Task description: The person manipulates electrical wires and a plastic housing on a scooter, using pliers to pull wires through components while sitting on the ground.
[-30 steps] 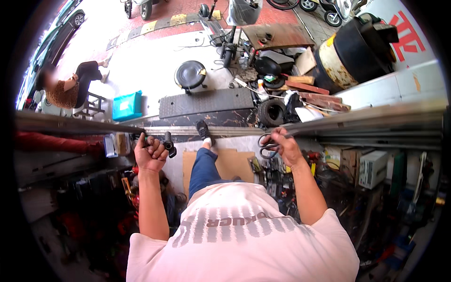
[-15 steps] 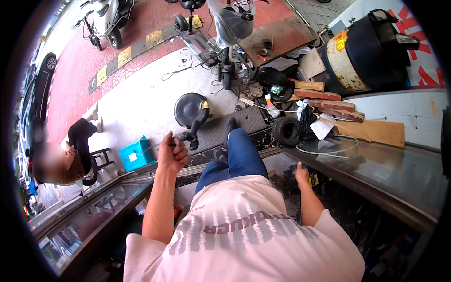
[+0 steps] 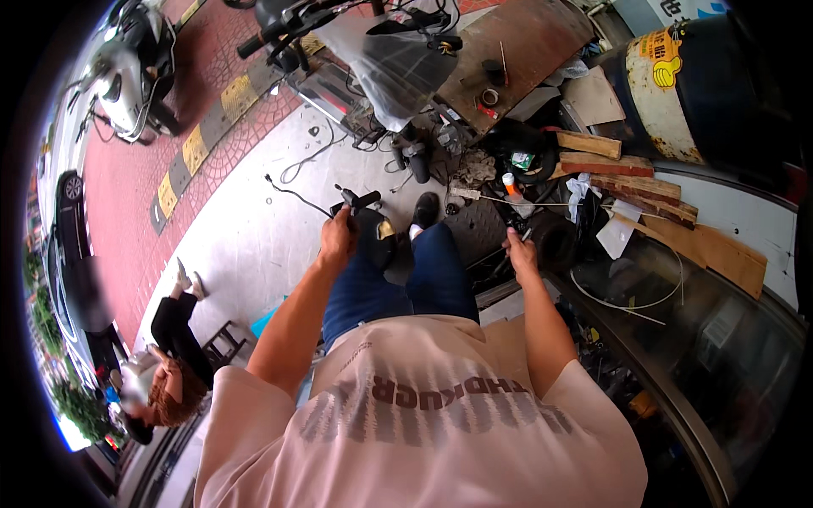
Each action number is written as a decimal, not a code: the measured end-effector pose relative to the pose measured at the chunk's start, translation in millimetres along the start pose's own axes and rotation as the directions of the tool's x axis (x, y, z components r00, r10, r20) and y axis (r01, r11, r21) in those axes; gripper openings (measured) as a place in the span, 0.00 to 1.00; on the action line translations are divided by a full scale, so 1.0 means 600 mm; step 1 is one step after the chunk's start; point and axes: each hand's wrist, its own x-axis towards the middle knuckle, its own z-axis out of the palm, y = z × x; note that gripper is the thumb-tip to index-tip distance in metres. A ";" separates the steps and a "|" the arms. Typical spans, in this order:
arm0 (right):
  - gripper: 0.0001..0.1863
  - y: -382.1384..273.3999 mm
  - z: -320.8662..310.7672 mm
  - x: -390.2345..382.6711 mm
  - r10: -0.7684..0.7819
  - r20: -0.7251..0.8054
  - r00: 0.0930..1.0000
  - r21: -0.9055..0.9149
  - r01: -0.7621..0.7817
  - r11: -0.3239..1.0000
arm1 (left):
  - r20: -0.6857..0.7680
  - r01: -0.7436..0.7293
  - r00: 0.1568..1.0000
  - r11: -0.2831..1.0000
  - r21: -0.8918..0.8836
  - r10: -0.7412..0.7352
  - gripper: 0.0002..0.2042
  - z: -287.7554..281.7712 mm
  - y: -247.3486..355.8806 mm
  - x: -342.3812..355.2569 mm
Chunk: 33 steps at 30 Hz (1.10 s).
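My left hand (image 3: 338,239) is closed around a black handle-shaped part (image 3: 364,201) with a short lever-like piece and a dark cable trailing to the left. It is held up over the round black stool seat (image 3: 378,240), which shows partly behind my wrist and leg. My right hand (image 3: 521,251) is raised at the right, fingers curled in a pinch. A small dark and metallic piece (image 3: 526,234) pokes out at its fingertips, too small to name. Dark clutter behind it blurs its outline.
An electric scooter with a plastic-covered handlebar (image 3: 394,72) stands ahead. Wood planks (image 3: 622,165), a tyre (image 3: 555,243) and a drum (image 3: 669,97) lie right; a glass case (image 3: 669,339) runs alongside. A seated person (image 3: 174,381) is at left, near a parked motor scooter (image 3: 123,93).
I have stepped forward out from between the cases. My left hand has carried the black part forward over the stool; my right hand has risen from inside the case with a small piece.
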 end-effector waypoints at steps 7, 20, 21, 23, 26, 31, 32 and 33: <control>0.31 -0.247 0.290 -0.016 -0.260 0.076 0.963 -0.070 0.265 0.962 | -0.021 0.008 1.000 0.970 0.243 -0.003 0.24 -0.038 -0.012 0.304; 0.18 -0.085 0.797 -0.022 -0.462 -0.026 0.887 -0.139 0.454 0.880 | 0.468 -0.439 0.883 0.285 0.852 -0.039 0.14 -0.221 -0.328 0.529; 0.18 -0.085 0.794 -0.054 -0.480 -0.012 0.877 -0.148 0.473 0.869 | 0.370 -0.294 0.922 0.413 0.862 -0.115 0.13 -0.234 -0.321 0.494; 0.19 -0.093 0.784 -0.122 -0.488 0.020 0.873 -0.142 0.485 0.863 | 0.241 -0.072 0.940 0.552 0.831 -0.240 0.13 -0.252 -0.296 0.400; 0.19 -0.145 0.721 -0.229 -0.469 0.046 0.882 -0.102 0.471 0.876 | 0.166 0.102 0.926 0.650 0.753 -0.338 0.12 -0.262 -0.247 0.264; 0.21 -0.233 0.614 -0.327 -0.520 -0.069 0.851 -0.001 0.522 0.853 | 0.220 0.122 0.913 0.745 0.656 -0.344 0.11 -0.207 -0.150 0.147; 0.20 -0.249 0.587 -0.332 -0.546 -0.062 0.836 -0.009 0.546 0.838 | 0.246 0.095 0.917 0.769 0.633 -0.316 0.11 -0.186 -0.139 0.143; 0.19 -0.261 0.570 -0.329 -0.557 -0.086 0.826 -0.008 0.559 0.829 | 0.274 0.062 0.920 0.792 0.607 -0.281 0.11 -0.161 -0.129 0.152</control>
